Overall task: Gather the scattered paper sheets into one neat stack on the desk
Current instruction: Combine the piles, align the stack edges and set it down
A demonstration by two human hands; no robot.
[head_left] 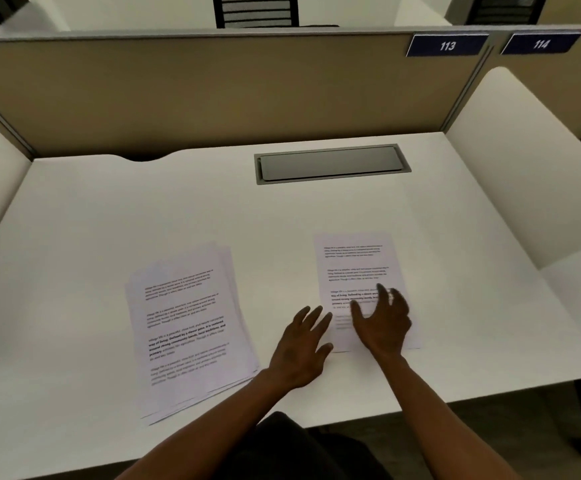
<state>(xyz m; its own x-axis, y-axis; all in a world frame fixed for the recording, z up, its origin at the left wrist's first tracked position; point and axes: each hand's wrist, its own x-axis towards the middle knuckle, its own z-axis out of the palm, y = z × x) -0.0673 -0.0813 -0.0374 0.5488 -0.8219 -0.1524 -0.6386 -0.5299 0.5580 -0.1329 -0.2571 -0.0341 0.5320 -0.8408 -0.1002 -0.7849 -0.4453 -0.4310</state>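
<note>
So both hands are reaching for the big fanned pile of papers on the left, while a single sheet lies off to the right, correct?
Not quite. The head view shows the left hand and right hand at the single sheet on the right, not at the fanned pile. That pile lies untouched on the left of the desk. The rest is right.

1. A white desk (212,209) fills the view, with a closed grey cable hatch (332,163) set into its far side.
2. A tan partition (212,95) stands behind it, with white side panels (510,161).
3. Blue plates read 113 (447,46) and 114 (540,44).
4. A black chair (256,10) shows beyond.
</note>
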